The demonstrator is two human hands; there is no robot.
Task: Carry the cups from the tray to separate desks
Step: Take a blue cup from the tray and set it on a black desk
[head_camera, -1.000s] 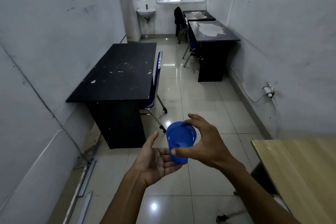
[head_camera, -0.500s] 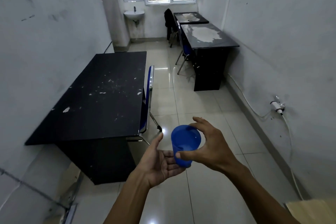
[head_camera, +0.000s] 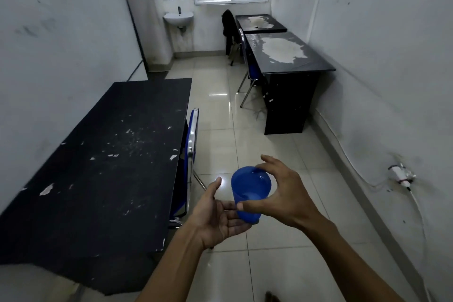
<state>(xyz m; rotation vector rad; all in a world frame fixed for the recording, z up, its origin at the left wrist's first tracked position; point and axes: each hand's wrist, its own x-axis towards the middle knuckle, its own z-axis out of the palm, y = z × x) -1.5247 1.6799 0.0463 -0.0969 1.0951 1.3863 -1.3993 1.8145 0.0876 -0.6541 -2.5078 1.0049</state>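
Note:
A blue plastic cup (head_camera: 250,192) with some liquid in it is held upright in front of me, over the tiled floor. My right hand (head_camera: 286,193) grips its side with thumb and fingers. My left hand (head_camera: 218,216) lies palm up under the cup's base, fingers spread. A scuffed black desk (head_camera: 103,162) stands close on the left. Two more black desks (head_camera: 286,56) with worn white patches line the right wall further back. No tray is in view.
A blue chair (head_camera: 192,144) is tucked at the near desk's right side. Another blue chair (head_camera: 250,68) stands by the right-hand desks, with a dark garment (head_camera: 229,29) on a chair behind. A washbasin (head_camera: 178,18) hangs on the back wall. A plug and cable (head_camera: 399,176) sit low on the right wall.
I have walked forward: the left desk is now beside me and the wooden table at the right has left the view. Both hands still carry the cup the same way.

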